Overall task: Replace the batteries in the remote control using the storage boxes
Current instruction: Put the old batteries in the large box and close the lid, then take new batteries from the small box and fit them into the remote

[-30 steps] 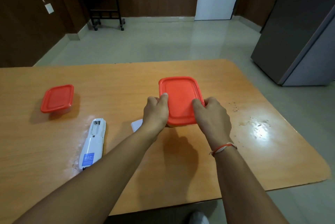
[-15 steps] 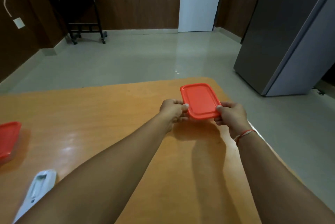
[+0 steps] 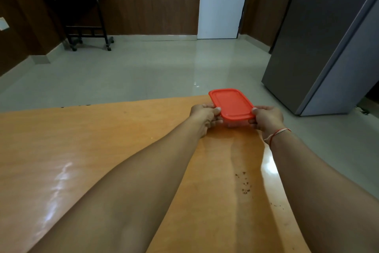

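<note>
The storage box (image 3: 232,109), a clear tub under a red lid (image 3: 230,103), sits right of centre in the frame, at the far right corner of the wooden table (image 3: 82,150). Whether its base rests on the tabletop or hangs just above it cannot be told. The lid appears fully seated.

The left hand (image 3: 205,115) clasps the box's left side, thumb lying on the lid's edge and fingers curled beneath the rim. The right hand (image 3: 266,118) mirrors it on the right side, thumb on the lid's near corner. Both are closed on the box. A two-sided hold of this kind keeps the tub level and steady; in my judgement it suits setting the box down out of the way.

A red thread bracelet (image 3: 276,135) circles the right wrist. Dark crumbs (image 3: 245,185) speckle the table lower right. The remote control is not in view.
</note>
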